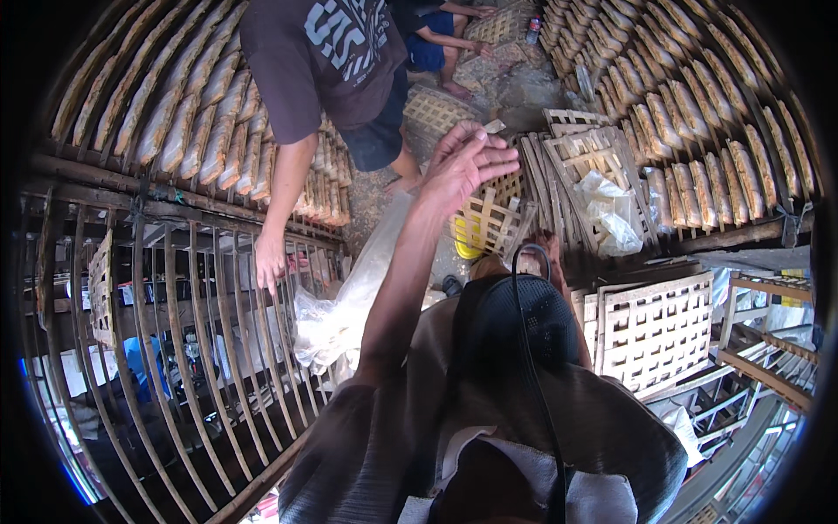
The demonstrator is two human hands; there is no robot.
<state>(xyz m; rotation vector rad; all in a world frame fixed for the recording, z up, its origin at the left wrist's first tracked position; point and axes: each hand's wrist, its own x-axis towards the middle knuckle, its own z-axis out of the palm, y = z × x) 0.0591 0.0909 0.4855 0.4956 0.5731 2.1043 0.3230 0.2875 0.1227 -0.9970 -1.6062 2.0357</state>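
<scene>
My left hand is raised in front of me, its fingers bent and spread apart. A small pale piece shows at its fingertips; I cannot tell whether the hand touches it. Below and beside it stand woven bamboo lattice trays, one with a yellow patch behind it. My right hand is at the near end of these trays, mostly hidden behind a black cable, so its grip does not show. Clear plastic sheeting lies over the stacked trays to the right.
Slatted racks filled with pale slabs rise at left and right. A co-worker in a dark shirt rests a hand on a slatted rail. Another person crouches further back. Plastic sheeting hangs left of my arm.
</scene>
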